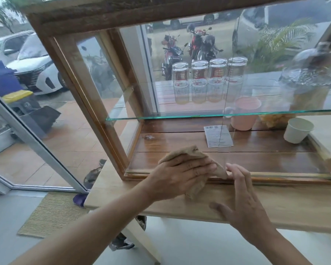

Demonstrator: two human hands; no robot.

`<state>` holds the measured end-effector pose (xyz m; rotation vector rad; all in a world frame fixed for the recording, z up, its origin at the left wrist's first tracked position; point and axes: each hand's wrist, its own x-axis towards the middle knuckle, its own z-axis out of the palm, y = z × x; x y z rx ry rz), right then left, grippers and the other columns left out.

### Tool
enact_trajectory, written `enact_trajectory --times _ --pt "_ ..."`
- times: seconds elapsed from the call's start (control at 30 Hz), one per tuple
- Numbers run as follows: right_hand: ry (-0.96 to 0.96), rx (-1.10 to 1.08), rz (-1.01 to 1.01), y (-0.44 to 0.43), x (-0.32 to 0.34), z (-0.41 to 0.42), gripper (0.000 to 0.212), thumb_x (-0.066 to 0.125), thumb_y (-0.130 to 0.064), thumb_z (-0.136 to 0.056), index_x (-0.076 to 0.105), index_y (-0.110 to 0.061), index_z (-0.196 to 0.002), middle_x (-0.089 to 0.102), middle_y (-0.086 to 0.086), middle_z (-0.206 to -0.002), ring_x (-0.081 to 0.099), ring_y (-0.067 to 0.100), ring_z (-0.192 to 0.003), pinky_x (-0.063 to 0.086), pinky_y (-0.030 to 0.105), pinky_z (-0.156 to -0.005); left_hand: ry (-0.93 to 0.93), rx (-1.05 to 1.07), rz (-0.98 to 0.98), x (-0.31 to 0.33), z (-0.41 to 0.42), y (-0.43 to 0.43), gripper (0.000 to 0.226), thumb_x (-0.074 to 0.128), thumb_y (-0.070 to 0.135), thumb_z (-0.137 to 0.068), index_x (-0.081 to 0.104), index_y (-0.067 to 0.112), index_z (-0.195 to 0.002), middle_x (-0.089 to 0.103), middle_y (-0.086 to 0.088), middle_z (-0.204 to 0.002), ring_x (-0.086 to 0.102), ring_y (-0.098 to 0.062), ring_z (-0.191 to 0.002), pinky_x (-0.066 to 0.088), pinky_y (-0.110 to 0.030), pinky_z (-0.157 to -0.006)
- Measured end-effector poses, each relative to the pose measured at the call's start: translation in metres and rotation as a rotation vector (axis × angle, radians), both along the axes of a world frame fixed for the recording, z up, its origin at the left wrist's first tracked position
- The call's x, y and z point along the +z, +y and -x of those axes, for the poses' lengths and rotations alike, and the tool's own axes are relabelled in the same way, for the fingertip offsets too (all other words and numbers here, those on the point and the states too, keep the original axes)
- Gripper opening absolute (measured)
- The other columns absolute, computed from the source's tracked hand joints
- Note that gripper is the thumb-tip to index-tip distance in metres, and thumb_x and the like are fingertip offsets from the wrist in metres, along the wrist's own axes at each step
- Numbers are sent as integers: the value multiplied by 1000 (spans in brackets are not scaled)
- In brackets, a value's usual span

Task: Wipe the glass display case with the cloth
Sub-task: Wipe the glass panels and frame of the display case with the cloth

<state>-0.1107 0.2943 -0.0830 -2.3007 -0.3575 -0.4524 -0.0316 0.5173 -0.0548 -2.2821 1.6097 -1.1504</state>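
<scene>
Pressing the tan cloth (194,165) flat against the display case's (88,88) front glass at about 6 o'clock, the left hand (180,178) covered it with spread fingers, while the right hand (243,199), open and empty, braced on the surface (294,205), most glass seemingly unwiped.

Light wooden table (275,205), bearing a wood-framed glass display case (96,104) set near its far edge. Glass shelf (180,114) carrying four inverted glasses (208,81) and a large jar (310,77). Wooden case floor (180,142) holding a pink mug (244,116), white paper cup (297,130) and printed card (218,136).
</scene>
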Motion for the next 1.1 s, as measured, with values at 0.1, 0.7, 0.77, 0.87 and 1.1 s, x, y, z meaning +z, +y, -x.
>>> enact_trajectory --times 0.1,0.7,0.77,0.87,1.1 --pt "8 13 6 -1 0 -1 103 88 -23 -60 27 -17 -142 28 -12 -138 38 2 -124 28 10 -102 -116 -3 133 39 -9 13 38 61 17 -105 59 14 -142 53 0 -151 47 -18 -144 38 -44 -120" --pt "-17 29 -16 -1 -2 -1 106 89 -20 -57 26 -17 -142 29 -10 -137 41 3 -119 31 13 -102 31 176 213 -14 8 43 40 61 15 -103 56 16 -143 46 4 -158 35 -17 -151 18 -45 -128" --pt "-24 28 -3 -2 -2 -1 106 90 -20 -57 27 -14 -142 28 -11 -137 38 4 -123 28 12 -105 49 96 99 -20 12 16 34 55 17 -106 62 16 -139 51 4 -154 40 -15 -148 24 -40 -127" --pt "-18 39 -8 -2 -1 0 106 90 -18 -56 28 -15 -142 28 -12 -137 40 5 -124 26 9 -104 -73 35 67 28 5 7 33 53 18 -109 60 15 -141 51 4 -153 42 -16 -147 39 -41 -120" --pt "-9 49 -20 -1 1 0 109 91 -21 -55 27 -20 -143 28 -19 -135 39 -5 -121 34 12 -97 -45 344 449 13 4 59 38 48 9 -107 48 17 -145 23 6 -168 17 -19 -158 8 -47 -129"
